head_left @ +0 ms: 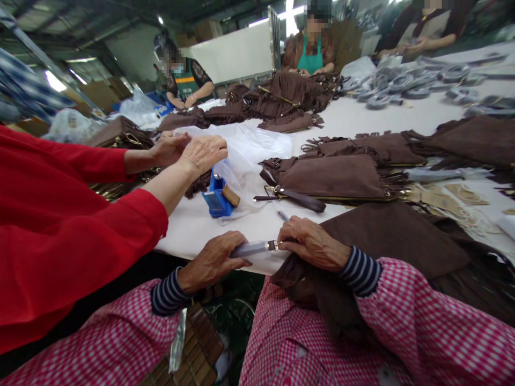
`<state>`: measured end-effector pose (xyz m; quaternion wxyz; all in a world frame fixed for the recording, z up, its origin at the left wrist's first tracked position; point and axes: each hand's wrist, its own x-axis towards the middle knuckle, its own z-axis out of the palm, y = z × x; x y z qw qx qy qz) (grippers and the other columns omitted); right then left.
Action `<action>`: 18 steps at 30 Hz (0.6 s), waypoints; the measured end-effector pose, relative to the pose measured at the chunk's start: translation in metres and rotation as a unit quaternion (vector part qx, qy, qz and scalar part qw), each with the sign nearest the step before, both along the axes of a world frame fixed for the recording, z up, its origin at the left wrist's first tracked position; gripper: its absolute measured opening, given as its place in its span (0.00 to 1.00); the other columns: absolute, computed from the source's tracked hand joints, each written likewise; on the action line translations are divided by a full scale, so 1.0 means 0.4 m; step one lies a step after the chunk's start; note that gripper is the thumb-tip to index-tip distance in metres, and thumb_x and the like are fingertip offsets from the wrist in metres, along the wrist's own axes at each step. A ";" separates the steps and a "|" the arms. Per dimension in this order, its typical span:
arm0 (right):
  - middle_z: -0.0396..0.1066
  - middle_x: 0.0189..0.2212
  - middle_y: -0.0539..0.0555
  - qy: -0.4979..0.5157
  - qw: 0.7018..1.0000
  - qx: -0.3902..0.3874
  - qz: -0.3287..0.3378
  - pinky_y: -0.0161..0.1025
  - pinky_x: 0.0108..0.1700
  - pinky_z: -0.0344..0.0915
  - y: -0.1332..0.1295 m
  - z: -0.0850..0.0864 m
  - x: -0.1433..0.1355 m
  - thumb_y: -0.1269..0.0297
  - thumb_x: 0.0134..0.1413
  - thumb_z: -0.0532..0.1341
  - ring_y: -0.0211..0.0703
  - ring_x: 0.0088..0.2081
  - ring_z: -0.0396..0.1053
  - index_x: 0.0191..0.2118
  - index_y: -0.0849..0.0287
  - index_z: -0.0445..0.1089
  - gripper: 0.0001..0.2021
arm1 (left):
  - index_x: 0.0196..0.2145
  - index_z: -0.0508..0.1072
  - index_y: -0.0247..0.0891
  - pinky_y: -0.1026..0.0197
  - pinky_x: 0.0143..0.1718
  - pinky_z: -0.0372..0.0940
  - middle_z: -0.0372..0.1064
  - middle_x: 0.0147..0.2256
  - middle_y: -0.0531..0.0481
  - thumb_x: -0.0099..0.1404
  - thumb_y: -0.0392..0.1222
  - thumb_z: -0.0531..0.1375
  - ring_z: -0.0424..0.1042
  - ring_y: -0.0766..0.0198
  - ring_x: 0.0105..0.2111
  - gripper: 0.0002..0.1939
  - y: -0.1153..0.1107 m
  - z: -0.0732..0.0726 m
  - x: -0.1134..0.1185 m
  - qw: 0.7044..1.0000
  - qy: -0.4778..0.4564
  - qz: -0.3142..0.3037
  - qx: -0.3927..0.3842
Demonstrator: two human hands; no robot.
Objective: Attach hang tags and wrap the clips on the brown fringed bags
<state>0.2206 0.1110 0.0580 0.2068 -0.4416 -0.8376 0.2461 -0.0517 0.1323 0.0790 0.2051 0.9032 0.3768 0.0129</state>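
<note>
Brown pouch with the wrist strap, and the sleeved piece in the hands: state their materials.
Brown pouch: probably suede or imitation, its surface matte. Sleeved piece: glossy translucency suggests a plastic covering; its end fitting gleams like metal.

Person's left hand [215, 257] back up, fingers and thumb closed in grip, pointing right. Right hand [313, 244] pointing left, fingers curled, thumb and forefinger pinching. Hands near each other, apart. Left forearm [120, 324], right forearm [430, 308] angled inward.
</note>
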 end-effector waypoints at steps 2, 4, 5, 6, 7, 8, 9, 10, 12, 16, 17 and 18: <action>0.70 0.35 0.54 0.007 1.000 0.012 0.002 0.42 0.44 0.57 0.000 -0.004 0.002 0.67 0.63 0.62 0.45 0.40 0.63 0.37 0.59 0.74 0.04 | 0.38 0.68 0.38 0.59 0.39 0.59 0.67 0.36 0.50 0.68 0.55 0.60 0.67 0.59 0.37 0.16 0.005 0.007 0.016 1.000 -0.004 -0.011 -0.004; 0.70 0.37 0.54 0.011 1.000 0.023 0.004 0.43 0.45 0.57 -0.003 -0.009 0.012 0.63 0.63 0.62 0.46 0.42 0.62 0.37 0.57 0.75 0.05 | 0.40 0.68 0.39 0.59 0.40 0.58 0.69 0.36 0.50 0.67 0.54 0.60 0.68 0.58 0.39 0.15 0.007 0.008 0.030 1.000 0.004 -0.016 -0.002; 0.70 0.39 0.54 0.010 1.000 0.028 0.003 0.44 0.45 0.57 -0.006 -0.011 0.020 0.61 0.63 0.63 0.47 0.43 0.62 0.39 0.55 0.75 0.05 | 0.41 0.69 0.39 0.59 0.41 0.58 0.69 0.37 0.50 0.67 0.53 0.61 0.68 0.57 0.39 0.15 0.007 0.008 0.037 1.000 0.015 -0.016 -0.003; 0.70 0.41 0.54 0.007 0.999 0.032 -0.001 0.45 0.45 0.57 -0.010 -0.013 0.029 0.60 0.63 0.63 0.48 0.44 0.61 0.41 0.54 0.75 0.06 | 0.41 0.69 0.39 0.58 0.40 0.57 0.70 0.37 0.50 0.68 0.53 0.60 0.68 0.57 0.39 0.15 0.008 0.007 0.042 0.999 0.029 -0.015 -0.006; 0.70 0.43 0.55 0.003 0.999 0.036 -0.006 0.45 0.46 0.57 -0.013 -0.015 0.038 0.59 0.62 0.63 0.49 0.45 0.61 0.44 0.54 0.74 0.08 | 0.42 0.69 0.39 0.58 0.40 0.57 0.70 0.36 0.49 0.68 0.53 0.60 0.68 0.56 0.39 0.15 0.008 0.007 0.047 0.999 0.044 -0.015 -0.008; 0.70 0.44 0.55 0.001 0.999 0.039 -0.011 0.46 0.46 0.57 -0.016 -0.016 0.047 0.59 0.62 0.64 0.50 0.46 0.61 0.45 0.54 0.74 0.09 | 0.43 0.69 0.39 0.58 0.39 0.57 0.70 0.36 0.49 0.68 0.53 0.60 0.68 0.56 0.39 0.15 0.010 0.006 0.051 0.998 0.059 -0.015 -0.007; 0.70 0.45 0.56 0.001 0.999 0.043 -0.015 0.47 0.47 0.57 -0.019 -0.017 0.056 0.59 0.61 0.64 0.50 0.47 0.60 0.45 0.55 0.74 0.10 | 0.43 0.69 0.39 0.58 0.39 0.56 0.70 0.36 0.49 0.68 0.54 0.60 0.68 0.56 0.38 0.15 0.011 0.006 0.056 0.997 0.072 -0.015 -0.005; 0.70 0.45 0.56 0.002 0.999 0.045 -0.014 0.47 0.47 0.57 -0.021 -0.017 0.062 0.59 0.61 0.64 0.50 0.47 0.60 0.43 0.56 0.74 0.09 | 0.43 0.69 0.38 0.58 0.38 0.56 0.69 0.36 0.49 0.68 0.54 0.59 0.68 0.56 0.38 0.16 0.013 0.006 0.060 0.997 0.082 -0.018 -0.002; 0.70 0.42 0.56 0.007 0.999 0.045 -0.008 0.47 0.48 0.57 -0.021 -0.018 0.068 0.60 0.61 0.64 0.49 0.46 0.60 0.38 0.58 0.73 0.07 | 0.43 0.68 0.38 0.58 0.37 0.55 0.69 0.35 0.48 0.69 0.54 0.59 0.67 0.55 0.38 0.16 0.017 0.009 0.072 0.995 0.096 -0.029 0.002; 0.70 0.38 0.54 0.026 0.999 0.034 0.003 0.46 0.48 0.58 -0.015 -0.019 0.059 0.64 0.61 0.65 0.48 0.45 0.60 0.34 0.59 0.72 0.05 | 0.37 0.67 0.38 0.58 0.34 0.52 0.66 0.31 0.50 0.69 0.51 0.59 0.65 0.57 0.34 0.13 0.030 0.025 0.118 0.992 0.112 -0.059 -0.013; 0.70 0.38 0.54 0.034 0.999 0.029 0.005 0.46 0.48 0.58 -0.013 -0.019 0.056 0.66 0.60 0.65 0.48 0.45 0.60 0.34 0.59 0.72 0.05 | 0.35 0.67 0.38 0.58 0.33 0.51 0.65 0.30 0.51 0.68 0.49 0.60 0.65 0.57 0.34 0.12 0.033 0.030 0.135 0.992 0.111 -0.062 -0.018; 0.70 0.38 0.54 0.045 0.999 0.024 0.010 0.46 0.48 0.58 -0.011 -0.021 0.054 0.66 0.60 0.65 0.48 0.45 0.60 0.34 0.59 0.71 0.04 | 0.34 0.67 0.38 0.59 0.32 0.50 0.64 0.29 0.51 0.67 0.48 0.61 0.65 0.58 0.33 0.11 0.037 0.034 0.152 0.992 0.108 -0.064 -0.023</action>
